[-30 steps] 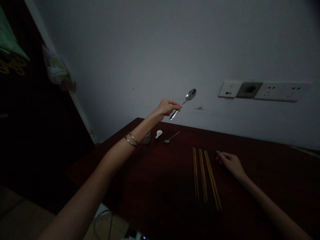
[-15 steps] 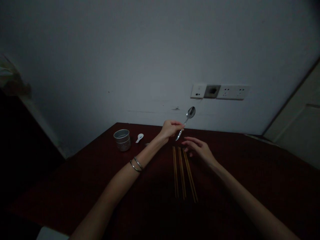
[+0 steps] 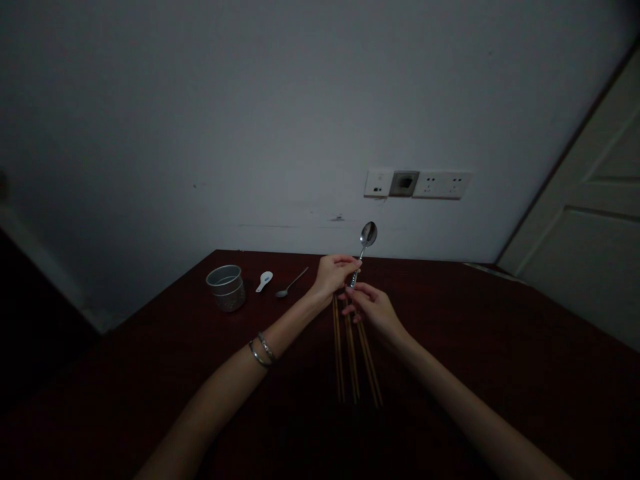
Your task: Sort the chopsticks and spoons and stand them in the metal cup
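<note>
A shiny metal spoon (image 3: pixel 369 234) is held bowl up above the table. My left hand (image 3: pixel 334 275) pinches its handle near the middle. At the handle's lower end, the thumb and fingers of my right hand (image 3: pixel 371 308) close on it too. Below both hands, several wooden chopsticks (image 3: pixel 352 360) lie in three pairs, their far ends partly covered by my right fingers. Left of my left hand are a thin metal spoon (image 3: pixel 291 284), a short white spoon (image 3: pixel 265 281) and a grey metal cup (image 3: pixel 227 288) standing upright.
The dark red table (image 3: pixel 450 333) meets a pale wall (image 3: pixel 280 133) at its far edge. Sockets (image 3: pixel 419 184) sit on the wall above the table. A white panelled door (image 3: pixel 585 220) stands at the right.
My right hand has moved left and taken hold of the spoon handle's lower end. The spoon stands somewhat more upright. The view has shifted, and the thin spoon now shows fully.
</note>
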{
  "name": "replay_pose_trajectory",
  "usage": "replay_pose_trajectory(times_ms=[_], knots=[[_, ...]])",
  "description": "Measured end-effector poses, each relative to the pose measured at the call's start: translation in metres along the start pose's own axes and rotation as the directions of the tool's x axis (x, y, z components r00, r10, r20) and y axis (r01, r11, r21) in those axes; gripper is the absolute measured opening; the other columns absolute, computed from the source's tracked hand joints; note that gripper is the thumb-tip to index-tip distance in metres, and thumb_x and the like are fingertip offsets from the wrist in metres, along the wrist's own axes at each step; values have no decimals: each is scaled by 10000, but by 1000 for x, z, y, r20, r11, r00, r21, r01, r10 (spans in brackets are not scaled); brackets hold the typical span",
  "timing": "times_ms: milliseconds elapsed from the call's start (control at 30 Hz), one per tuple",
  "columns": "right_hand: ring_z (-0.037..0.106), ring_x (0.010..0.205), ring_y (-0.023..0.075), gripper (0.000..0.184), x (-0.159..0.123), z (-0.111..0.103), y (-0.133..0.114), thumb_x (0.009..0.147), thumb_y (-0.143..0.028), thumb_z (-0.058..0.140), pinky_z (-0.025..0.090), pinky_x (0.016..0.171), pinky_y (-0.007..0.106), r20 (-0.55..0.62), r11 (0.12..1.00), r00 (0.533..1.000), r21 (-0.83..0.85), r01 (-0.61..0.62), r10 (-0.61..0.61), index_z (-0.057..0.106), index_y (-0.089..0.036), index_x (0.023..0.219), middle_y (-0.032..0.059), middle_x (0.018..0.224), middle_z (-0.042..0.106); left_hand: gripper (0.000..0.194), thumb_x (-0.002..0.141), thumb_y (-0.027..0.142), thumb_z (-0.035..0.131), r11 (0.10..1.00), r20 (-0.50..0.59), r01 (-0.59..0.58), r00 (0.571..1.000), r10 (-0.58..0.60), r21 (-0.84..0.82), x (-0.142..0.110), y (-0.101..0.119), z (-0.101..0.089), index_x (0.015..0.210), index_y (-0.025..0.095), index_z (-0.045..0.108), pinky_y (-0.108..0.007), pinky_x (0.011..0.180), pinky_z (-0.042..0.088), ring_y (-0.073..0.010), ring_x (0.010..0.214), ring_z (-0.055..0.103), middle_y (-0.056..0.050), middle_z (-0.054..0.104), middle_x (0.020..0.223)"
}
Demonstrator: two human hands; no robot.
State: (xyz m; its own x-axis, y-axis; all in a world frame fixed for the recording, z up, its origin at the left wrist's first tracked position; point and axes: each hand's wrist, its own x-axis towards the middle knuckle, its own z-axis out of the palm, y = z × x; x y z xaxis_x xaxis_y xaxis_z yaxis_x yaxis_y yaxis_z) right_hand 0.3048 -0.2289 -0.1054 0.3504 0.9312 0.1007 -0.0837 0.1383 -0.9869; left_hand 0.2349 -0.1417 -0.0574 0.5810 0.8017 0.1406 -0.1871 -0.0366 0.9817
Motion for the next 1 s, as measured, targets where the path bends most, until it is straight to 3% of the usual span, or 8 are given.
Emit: replay_pose_trajectory(times_ms=[167,433,600,667,767,833,900,1000], knots=[[617,536,120,239,1,-4,0,684,-382,639,417,377,172,-27,999,999,-4,34,-34,599,-175,796,53,796,668,148,632,223,679,1000,10,-13,1000,13,-8,-2,-2,5,679,109,597,-155,335,242,-16,340,383,4,595,572],[587,519,110,311,2,-11,-13,655,-410,640,417,355,164,-151,990,979,-41,134,-139,610,-121,763,44,674,635,265,648,350,660,987,-1,-155,988,155,-47,3,-6,1,752,119,581,-169,306,225,-16,296,330,27,571,548],[588,537,128,328,11,-31,-23,668,-427,616,406,331,169,-194,966,950,-142,218,-243,596,-126,796,34,641,614,301,715,406,590,946,-12,-257,964,265,199,0,-1,-2,784,113,600,-191,350,284,-35,344,383,-27,627,671],[579,525,128,328,14,-44,-30,675,-431,604,406,330,176,-169,944,949,-243,222,-267,594,-125,794,28,618,604,275,736,394,579,801,26,-423,890,456,424,-5,7,-6,755,123,621,-204,441,353,-68,446,454,-23,612,636],[545,479,111,304,14,-60,-47,705,-418,570,416,352,191,-92,877,962,-440,191,-256,601,-123,773,17,583,583,186,773,321,568,329,265,-661,632,728,674,-15,25,-14,770,151,643,-279,689,413,-147,753,527,-49,636,770],[510,438,91,286,8,-67,-61,734,-400,539,408,368,195,-39,804,968,-566,182,-246,611,-123,754,11,569,573,156,787,286,563,41,435,-694,494,753,719,-23,37,-18,848,166,643,-333,784,383,-187,905,490,-68,634,936],[486,420,81,280,-1,-69,-75,761,-378,509,388,386,194,31,725,970,-659,200,-240,628,-126,751,8,557,572,184,798,276,554,-117,534,-680,445,719,724,-29,46,-19,933,175,628,-355,802,364,-206,964,455,-77,607,1052],[491,467,87,260,-16,-66,-92,774,-333,501,373,449,205,176,587,956,-758,284,-234,667,-132,764,16,573,599,215,817,282,528,-182,599,-676,455,659,714,-36,56,-21,987,183,614,-359,793,352,-209,967,440,-72,596,1085]])
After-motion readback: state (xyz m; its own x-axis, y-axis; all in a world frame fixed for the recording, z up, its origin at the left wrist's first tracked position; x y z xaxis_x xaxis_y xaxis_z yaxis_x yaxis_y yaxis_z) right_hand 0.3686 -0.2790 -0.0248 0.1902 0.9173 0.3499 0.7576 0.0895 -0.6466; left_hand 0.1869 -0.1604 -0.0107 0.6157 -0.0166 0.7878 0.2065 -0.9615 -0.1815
